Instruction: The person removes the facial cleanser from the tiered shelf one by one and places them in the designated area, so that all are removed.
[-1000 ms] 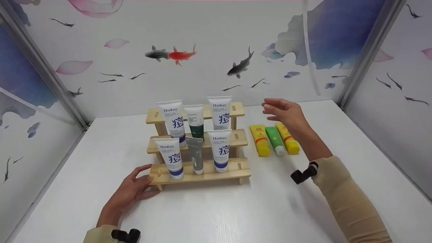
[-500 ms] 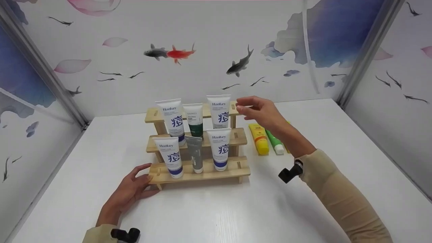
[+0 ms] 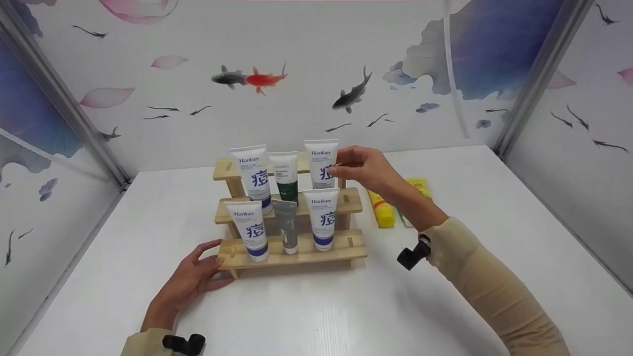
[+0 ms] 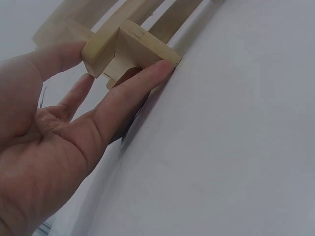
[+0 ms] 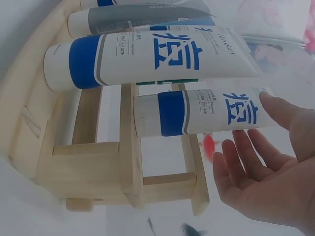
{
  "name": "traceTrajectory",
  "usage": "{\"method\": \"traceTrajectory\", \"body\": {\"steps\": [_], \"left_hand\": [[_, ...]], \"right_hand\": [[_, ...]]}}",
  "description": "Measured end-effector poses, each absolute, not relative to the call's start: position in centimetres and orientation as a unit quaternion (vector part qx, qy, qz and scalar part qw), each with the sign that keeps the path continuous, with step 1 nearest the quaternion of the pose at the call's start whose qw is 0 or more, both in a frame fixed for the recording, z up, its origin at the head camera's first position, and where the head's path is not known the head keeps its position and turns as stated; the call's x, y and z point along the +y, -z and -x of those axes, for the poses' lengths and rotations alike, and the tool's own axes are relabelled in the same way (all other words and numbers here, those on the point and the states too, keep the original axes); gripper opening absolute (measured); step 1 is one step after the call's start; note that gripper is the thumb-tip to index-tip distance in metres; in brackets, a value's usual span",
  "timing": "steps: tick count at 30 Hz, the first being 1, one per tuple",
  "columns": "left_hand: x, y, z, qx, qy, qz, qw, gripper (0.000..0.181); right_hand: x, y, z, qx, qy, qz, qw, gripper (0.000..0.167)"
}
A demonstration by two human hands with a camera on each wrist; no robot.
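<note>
A three-tier wooden display rack [image 3: 296, 262] stands on the white table, bearing several squeeze tubes upright on their caps. My left hand [image 3: 190, 277] holds the left end of its lowest shelf; in the left wrist view, fingertips touch the shelf's end [image 4: 102, 51] and the leg below. On the middle tier, at the right, my right hand [image 3: 366, 168] pinches the upper side of a white and blue cleanser tube [image 5: 197, 112]. Its thumb lies on the front, with fingers behind. Beside that tube are a white and green tube [image 3: 286, 180] and another white and blue tube [image 3: 254, 173].
The lowest tier carries two white and blue tubes, left [image 3: 249, 230] and right [image 3: 324, 217], with a grey tube [image 3: 286, 227] between them. Right of the rack lie yellow tubes [image 3: 383, 212] and a mostly hidden green one, under my right forearm. A printed wall [image 3: 296, 118] closes the back.
My right hand has moved left from above the yellow and green tubes to the rack's right white and blue tube and pinches it. My left hand stays on the rack.
</note>
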State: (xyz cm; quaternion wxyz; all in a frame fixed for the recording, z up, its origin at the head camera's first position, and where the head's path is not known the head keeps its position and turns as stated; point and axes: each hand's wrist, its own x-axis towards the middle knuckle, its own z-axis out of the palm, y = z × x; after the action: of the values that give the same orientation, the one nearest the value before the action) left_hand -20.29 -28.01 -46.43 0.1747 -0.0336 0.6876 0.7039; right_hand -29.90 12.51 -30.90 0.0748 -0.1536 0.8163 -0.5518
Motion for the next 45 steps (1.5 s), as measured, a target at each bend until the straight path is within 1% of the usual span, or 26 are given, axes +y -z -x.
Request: {"method": "traceTrajectory", "body": {"steps": [9,20,28,37,45], "left_hand": [[-28.0,46.5,20.1,0.677,-0.714,0.021,0.177,0.070],[-28.0,46.4,20.0,0.680,-0.711,0.029,0.177,0.072],[-28.0,46.3,20.1,0.681,-0.710,0.036,0.177,0.072],[-28.0,46.6,20.1,0.683,-0.708,0.033,0.176,0.072],[-28.0,46.4,20.2,0.684,-0.708,0.040,0.172,0.072]], "right_hand": [[11.5,31.3,30.3,0.816,0.555,0.139,0.076,0.040],[11.7,32.2,30.1,0.792,0.585,0.164,0.053,0.041],[13.9,32.1,30.0,0.769,0.619,0.153,0.029,0.042],[17.2,32.2,29.6,0.758,0.639,0.127,0.010,0.052],[20.7,32.0,29.3,0.769,0.633,0.089,-0.021,0.059]]}}
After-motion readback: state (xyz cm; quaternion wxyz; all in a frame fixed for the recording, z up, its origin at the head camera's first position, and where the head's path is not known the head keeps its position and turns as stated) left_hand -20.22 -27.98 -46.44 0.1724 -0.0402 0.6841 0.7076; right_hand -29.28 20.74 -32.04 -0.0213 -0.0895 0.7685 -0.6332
